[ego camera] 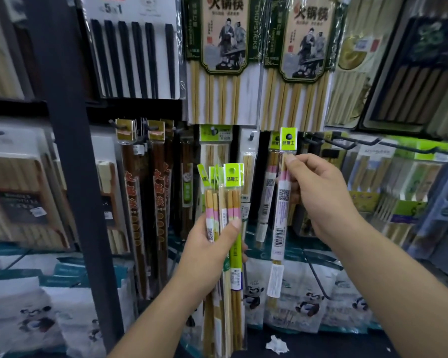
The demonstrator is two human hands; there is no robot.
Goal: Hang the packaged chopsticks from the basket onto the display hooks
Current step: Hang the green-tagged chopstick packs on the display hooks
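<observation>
My right hand [321, 195] holds one pack [282, 202] upright, grip clamped on its upper part: thumb on the front just below the green header, fingers behind. The header hole sits level with the black hooks [347, 143] on the display; a hook tip seems to show through the hole, but I cannot tell if the pack is threaded on. Another pack [268, 192] of the same kind hangs just left of it, behind.

My left hand [212, 244] holds a bundle [225, 228] of the same packs upright, grip closed around their middle, thumb across the front. Green headers fan out above the hand; the lower ends hang below the wrist. The bundle is left of and lower than the single pack, apart from it.
</observation>
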